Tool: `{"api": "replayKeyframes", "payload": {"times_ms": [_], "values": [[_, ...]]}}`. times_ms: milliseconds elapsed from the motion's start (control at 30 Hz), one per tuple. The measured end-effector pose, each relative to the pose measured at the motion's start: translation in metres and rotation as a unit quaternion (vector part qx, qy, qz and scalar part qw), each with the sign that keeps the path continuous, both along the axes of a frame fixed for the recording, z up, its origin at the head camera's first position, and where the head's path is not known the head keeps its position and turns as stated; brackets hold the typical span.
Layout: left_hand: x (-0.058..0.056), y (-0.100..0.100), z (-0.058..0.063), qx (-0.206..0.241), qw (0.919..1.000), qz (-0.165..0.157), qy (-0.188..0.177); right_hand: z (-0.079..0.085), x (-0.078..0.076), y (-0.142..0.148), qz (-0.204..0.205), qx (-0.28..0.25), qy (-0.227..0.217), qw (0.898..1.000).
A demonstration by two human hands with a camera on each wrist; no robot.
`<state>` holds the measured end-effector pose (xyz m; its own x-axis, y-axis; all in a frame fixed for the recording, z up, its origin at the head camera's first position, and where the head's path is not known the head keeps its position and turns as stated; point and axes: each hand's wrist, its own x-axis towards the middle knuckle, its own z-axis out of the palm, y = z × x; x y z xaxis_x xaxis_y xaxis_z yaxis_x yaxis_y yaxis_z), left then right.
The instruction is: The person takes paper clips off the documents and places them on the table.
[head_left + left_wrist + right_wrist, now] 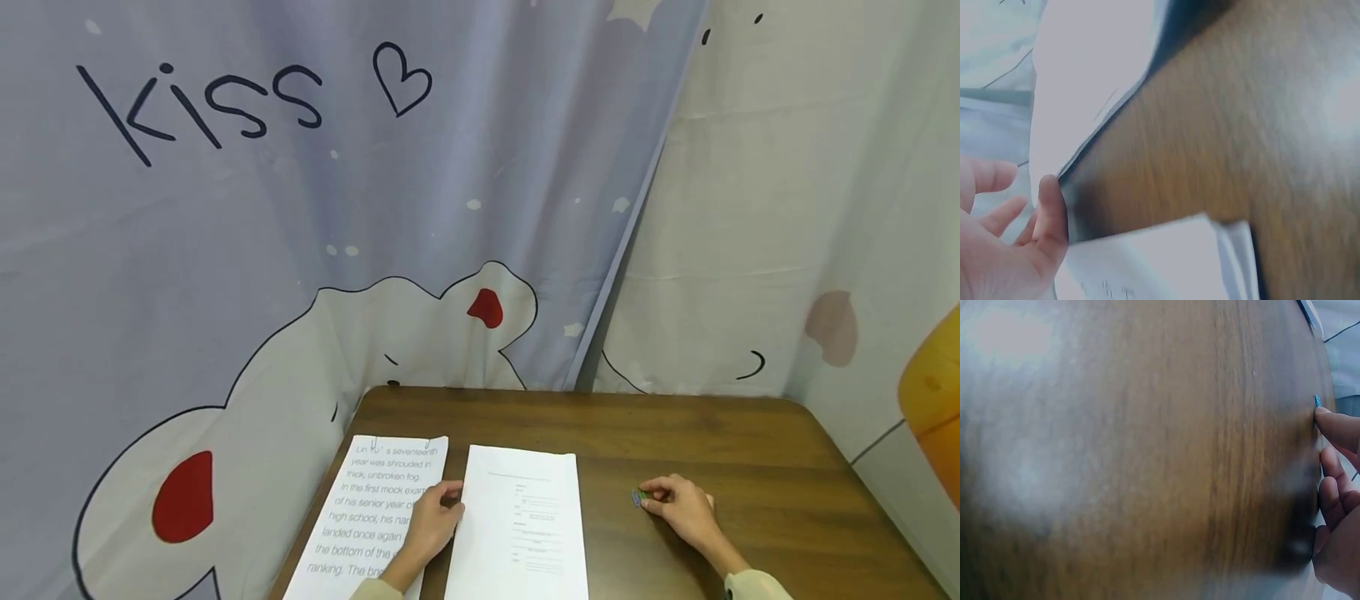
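My left hand (435, 521) touches the left edge of a printed paper stack (517, 525) in the middle of the table. In the left wrist view a fingertip (1049, 187) meets the paper's edge while the other fingers are spread and relaxed. To the right, my right hand (682, 508) pinches small blue and green paper clips (638, 497) between thumb and fingertips, low over the table. In the right wrist view just a blue tip of a paper clip (1317, 400) shows past the fingers; the rest is hidden.
A second paper stack (352, 517) in large print lies at the left, with paper clips (429, 443) along its top edge. It overlaps my left wrist in view. The brown wooden table (630, 425) ends at a printed curtain (450, 192) behind.
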<state>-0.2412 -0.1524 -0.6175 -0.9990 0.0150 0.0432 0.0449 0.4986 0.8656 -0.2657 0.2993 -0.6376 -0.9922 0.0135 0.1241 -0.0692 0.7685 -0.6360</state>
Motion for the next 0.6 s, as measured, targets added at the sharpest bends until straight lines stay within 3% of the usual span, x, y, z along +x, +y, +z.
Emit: {"api": "replayKeyframes", "payload": {"times_ms": [133, 333, 600], "values": [[-0.003, -0.006, 0.004, 0.025, 0.9996, -0.007, -0.015, 0.002, 0.0, 0.004, 0.004, -0.001, 0.0, 1.0], [-0.009, -0.019, 0.004, 0.035, 0.9987, 0.028, -0.024, 0.005, 0.002, 0.008, 0.005, 0.001, -0.003, 1.0], [-0.011, -0.06, -0.001, -0.056, 0.9939, 0.092, -0.023, -0.001, 0.001, 0.005, 0.012, -0.008, -0.015, 1.0]]}}
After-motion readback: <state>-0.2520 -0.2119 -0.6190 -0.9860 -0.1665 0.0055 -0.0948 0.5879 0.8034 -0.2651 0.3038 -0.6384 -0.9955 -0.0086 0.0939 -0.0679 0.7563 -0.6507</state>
